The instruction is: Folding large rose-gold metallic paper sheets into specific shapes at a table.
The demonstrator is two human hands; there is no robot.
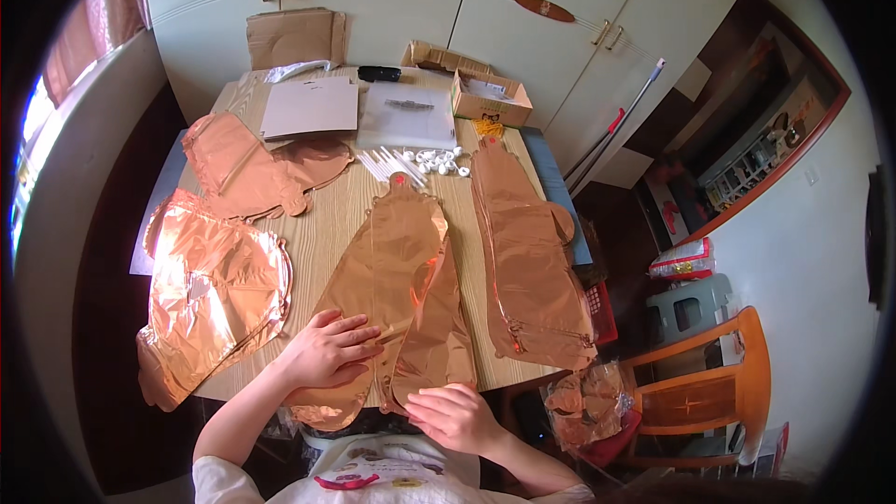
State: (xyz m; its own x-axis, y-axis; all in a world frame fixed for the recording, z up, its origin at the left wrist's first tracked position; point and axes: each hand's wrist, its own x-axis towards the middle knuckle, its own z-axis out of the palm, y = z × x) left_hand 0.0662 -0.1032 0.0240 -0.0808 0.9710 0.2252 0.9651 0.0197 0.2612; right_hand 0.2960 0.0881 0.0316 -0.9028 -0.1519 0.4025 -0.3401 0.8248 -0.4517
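Head view: left grip (327, 352) lies spread on the foil (401, 252); whether right grip (457, 418) pinches, I cannot tell; smooth lightly, edges aligned.

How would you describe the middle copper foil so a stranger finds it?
On the wooden table, look toward the near edge. Between the shiny left foil and right foil lies the middle foil, narrowing at its far end. Only this one touches the left hand and right hand.
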